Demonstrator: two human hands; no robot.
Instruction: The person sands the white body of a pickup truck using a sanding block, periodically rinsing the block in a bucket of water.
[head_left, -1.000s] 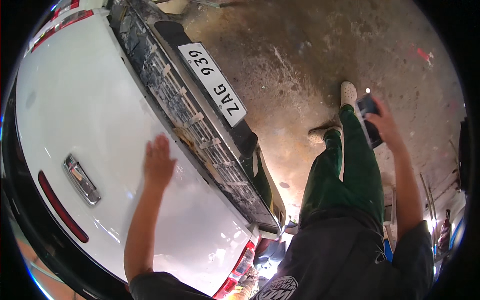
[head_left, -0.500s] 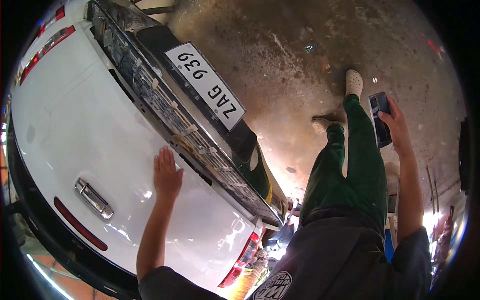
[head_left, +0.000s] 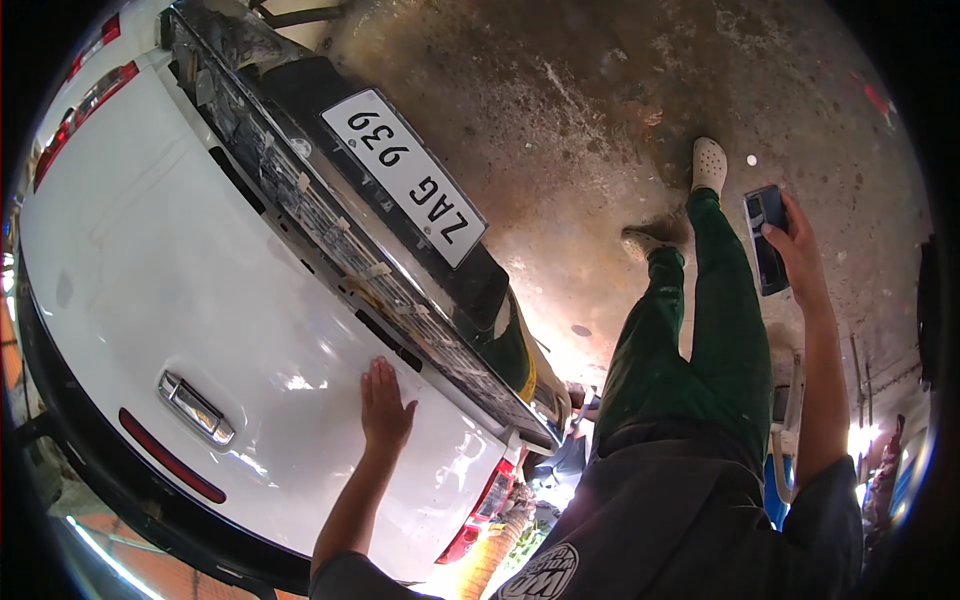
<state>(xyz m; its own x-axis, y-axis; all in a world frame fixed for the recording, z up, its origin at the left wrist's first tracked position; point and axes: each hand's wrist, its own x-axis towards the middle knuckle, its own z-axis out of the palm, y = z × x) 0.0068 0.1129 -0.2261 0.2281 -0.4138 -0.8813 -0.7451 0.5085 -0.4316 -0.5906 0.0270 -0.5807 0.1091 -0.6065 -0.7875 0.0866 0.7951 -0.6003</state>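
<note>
Your left hand (head_left: 385, 405) lies flat and open on the white tailgate (head_left: 200, 290) of the vehicle, fingers spread, close to its lower edge where the panel meets the dark bumper strip (head_left: 400, 300). To the left of this hand the panel is bare until the chrome handle (head_left: 196, 407) and the red light strip (head_left: 165, 455). Your right hand (head_left: 800, 250) is well apart, on the right, with the fingers closed around a dark phone (head_left: 768, 238) held over the floor. The concrete floor (head_left: 600, 100) is stained and rough, with open room on the far side. The number plate (head_left: 405, 178) sits on the bumper. Your legs in green trousers (head_left: 700, 340) and a white shoe (head_left: 709, 163) stand between the vehicle and the phone.
</note>
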